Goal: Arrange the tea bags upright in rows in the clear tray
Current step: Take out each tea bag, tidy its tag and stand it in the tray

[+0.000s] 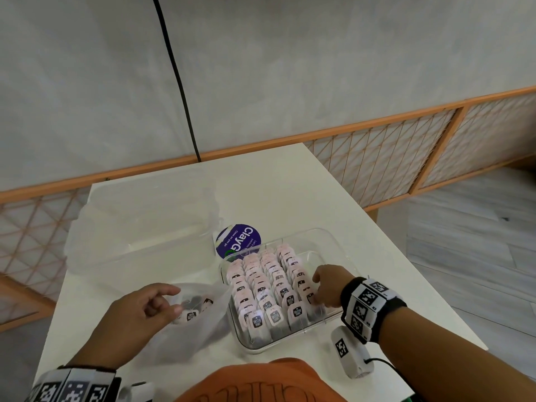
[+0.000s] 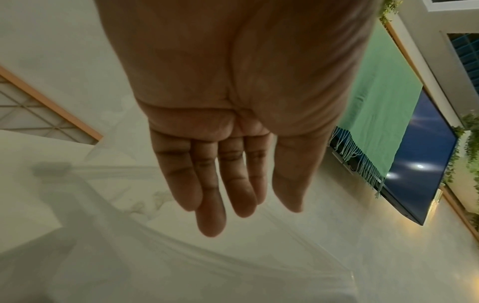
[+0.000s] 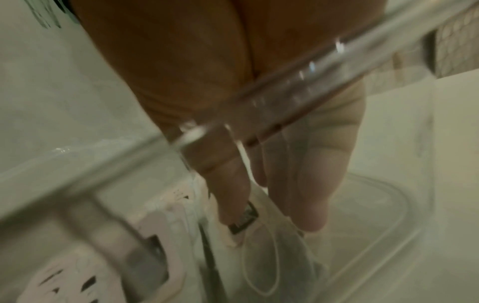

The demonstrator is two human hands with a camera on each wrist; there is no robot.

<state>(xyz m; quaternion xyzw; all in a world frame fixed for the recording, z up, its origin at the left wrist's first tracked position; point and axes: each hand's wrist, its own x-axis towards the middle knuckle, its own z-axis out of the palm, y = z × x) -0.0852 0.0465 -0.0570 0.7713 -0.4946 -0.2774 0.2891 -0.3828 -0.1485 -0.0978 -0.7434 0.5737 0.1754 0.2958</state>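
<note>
The clear tray (image 1: 333, 248) holds several rows of upright pink-tagged tea bags (image 1: 262, 288). My right hand (image 1: 314, 298) reaches into the tray's right side, at the near end of the rightmost row. In the right wrist view it (image 3: 269, 221) pinches one tea bag (image 3: 245, 222) by its tag between thumb and finger, behind the tray rim (image 3: 311, 78). My left hand (image 1: 174, 300) hovers over a thin plastic bag (image 1: 200, 332) with a few loose tea bags (image 1: 191, 314). Its fingers (image 2: 211, 221) are relaxed and hold nothing.
A large clear plastic box (image 1: 139, 227) stands at the back left of the white table (image 1: 290, 184). A round purple pack (image 1: 239, 242) lies behind the tray. A small white device (image 1: 351, 358) with a cable sits at the front right, near the table's right edge.
</note>
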